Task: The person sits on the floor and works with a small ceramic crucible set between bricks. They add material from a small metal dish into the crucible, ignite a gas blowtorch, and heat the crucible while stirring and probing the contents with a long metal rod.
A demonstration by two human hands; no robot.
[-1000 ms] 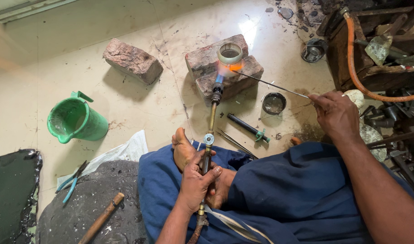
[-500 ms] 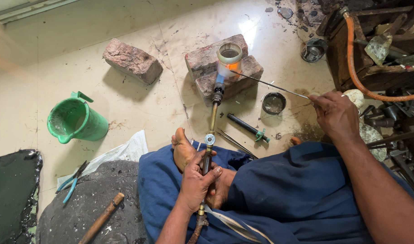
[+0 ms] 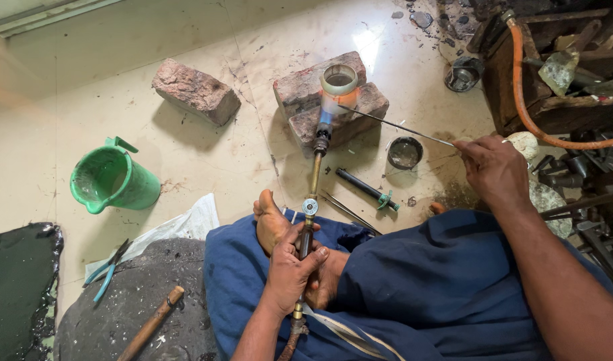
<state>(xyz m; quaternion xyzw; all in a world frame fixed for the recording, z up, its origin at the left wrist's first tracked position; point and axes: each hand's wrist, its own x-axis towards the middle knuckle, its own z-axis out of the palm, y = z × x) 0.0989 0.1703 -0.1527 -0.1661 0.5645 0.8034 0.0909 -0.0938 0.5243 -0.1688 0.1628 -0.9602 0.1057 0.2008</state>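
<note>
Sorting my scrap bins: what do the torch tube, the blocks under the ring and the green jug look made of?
Torch tube: likely brass, dull yellow metal sheen. Blocks: likely fired brick, rough, reddish, chipped. Green jug: probably plastic, smooth, uniform colour.

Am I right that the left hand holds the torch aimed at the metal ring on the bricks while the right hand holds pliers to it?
Not quite. In the head view the right hand holds a thin rod, not pliers. The left hand does hold the torch aimed at the metal ring on the bricks.
</note>
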